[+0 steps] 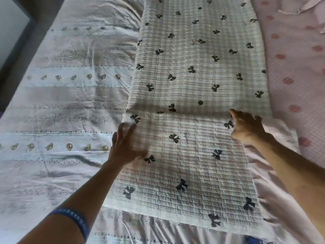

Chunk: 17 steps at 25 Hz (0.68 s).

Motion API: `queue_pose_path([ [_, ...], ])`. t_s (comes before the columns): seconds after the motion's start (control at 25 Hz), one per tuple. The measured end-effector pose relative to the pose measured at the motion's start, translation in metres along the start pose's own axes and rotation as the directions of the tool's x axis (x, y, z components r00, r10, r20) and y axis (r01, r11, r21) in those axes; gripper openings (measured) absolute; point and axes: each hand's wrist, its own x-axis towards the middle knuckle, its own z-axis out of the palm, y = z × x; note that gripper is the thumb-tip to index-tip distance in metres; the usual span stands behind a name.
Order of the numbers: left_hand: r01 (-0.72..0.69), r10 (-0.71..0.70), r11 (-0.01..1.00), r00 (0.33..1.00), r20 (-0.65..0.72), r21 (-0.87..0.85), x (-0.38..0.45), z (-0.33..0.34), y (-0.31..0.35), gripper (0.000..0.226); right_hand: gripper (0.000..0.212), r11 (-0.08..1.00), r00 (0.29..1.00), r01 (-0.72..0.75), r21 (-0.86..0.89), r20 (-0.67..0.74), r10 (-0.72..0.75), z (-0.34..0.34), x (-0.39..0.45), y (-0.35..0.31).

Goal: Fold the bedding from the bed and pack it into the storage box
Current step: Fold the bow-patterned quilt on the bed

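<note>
A pale checked quilt with dark bow prints [198, 67] lies lengthwise down the middle of the bed. Its near end is folded over onto itself, and the folded flap [190, 173] ends in an edge running across between my hands. My left hand [124, 147] lies with straight, spread fingers on the flap's left edge near that fold edge. My right hand [246, 127] rests on the flap's right edge, fingers spread and slightly bent, holding nothing that I can see. No storage box is in view.
A wrinkled pinkish-white sheet with stitched rows and small gold motifs [70, 106] covers the bed on the left. A pink sheet with red dots [295, 71] lies on the right, with crumpled pink fabric [302, 9] at top right. The bed's dark edge [15, 55] runs along the far left.
</note>
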Motion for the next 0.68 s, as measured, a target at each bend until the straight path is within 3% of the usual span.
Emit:
queue_pose_path([
  [0.12,0.098,-0.103,0.993,0.991,0.085,0.063,0.01,0.006,-0.004,0.124,0.038,0.996,1.0,0.017,-0.088,-0.02,-0.019,0.009,0.01,-0.013],
  [0.24,0.137,-0.138,0.989,0.99,-0.02,-0.056,0.025,-0.007,-0.002,0.091,0.018,0.998,0.989,-0.021,-0.055,-0.147,0.013,0.014,0.006,-0.007],
  [0.32,0.215,-0.275,0.909,0.953,-0.125,-0.358,0.047,-0.022,0.005,0.073,0.017,0.998,0.979,-0.049,-0.036,-0.198,0.041,0.016,0.005,-0.007],
  [0.4,0.294,-0.402,0.743,0.914,-0.05,-0.601,0.07,-0.036,0.015,0.065,0.028,1.0,0.976,-0.017,-0.026,-0.217,0.011,0.016,0.01,-0.016],
  [0.48,0.271,-0.395,0.694,0.918,-0.039,-0.667,0.085,-0.043,0.022,0.045,0.041,0.999,0.98,0.041,0.023,-0.196,-0.036,0.012,0.013,-0.021],
  [0.56,0.164,-0.408,0.671,0.896,-0.175,-0.723,0.09,-0.05,0.025,0.02,0.038,0.995,0.974,0.072,0.064,-0.22,-0.057,0.01,0.018,-0.021],
  [0.6,0.122,-0.417,0.703,0.869,-0.267,-0.701,0.088,-0.051,0.026,0.014,0.036,0.998,0.971,0.029,0.046,-0.24,-0.017,0.009,0.018,-0.019],
  [0.68,0.066,-0.244,0.927,0.853,-0.462,-0.368,0.07,-0.041,0.024,0.025,0.042,0.999,0.948,-0.04,0.019,-0.314,0.044,0.014,0.012,-0.029],
])
